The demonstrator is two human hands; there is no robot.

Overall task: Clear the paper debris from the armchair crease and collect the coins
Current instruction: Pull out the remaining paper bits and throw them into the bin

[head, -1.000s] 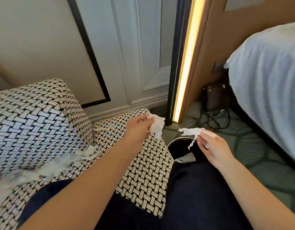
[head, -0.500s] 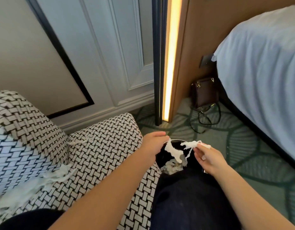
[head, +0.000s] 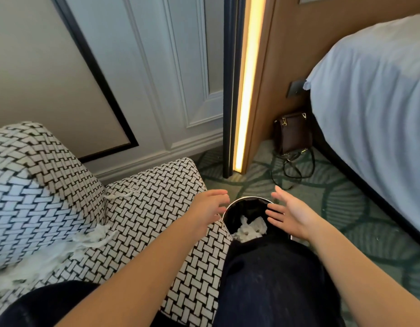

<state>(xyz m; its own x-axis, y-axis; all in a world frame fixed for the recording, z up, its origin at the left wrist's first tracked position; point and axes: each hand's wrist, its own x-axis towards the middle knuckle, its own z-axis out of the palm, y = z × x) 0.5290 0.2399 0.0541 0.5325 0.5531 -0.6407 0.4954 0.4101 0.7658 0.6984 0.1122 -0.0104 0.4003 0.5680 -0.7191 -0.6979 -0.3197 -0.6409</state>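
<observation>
Tissue scraps (head: 250,228) just dropped into the bin (head: 249,198), left hand (head: 210,205) and right hand (head: 288,213) now spread empty; more paper (head: 92,238) awaits in the armchair (head: 157,208) crease.

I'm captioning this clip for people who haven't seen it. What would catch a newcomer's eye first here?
The left hand and right hand hover open over a black bin beside the seat of the black-and-white woven armchair, with crumpled paper inside the bin. White paper shreds lie along the chair's crease at left. A glowing light strip runs up the wall behind.
</observation>
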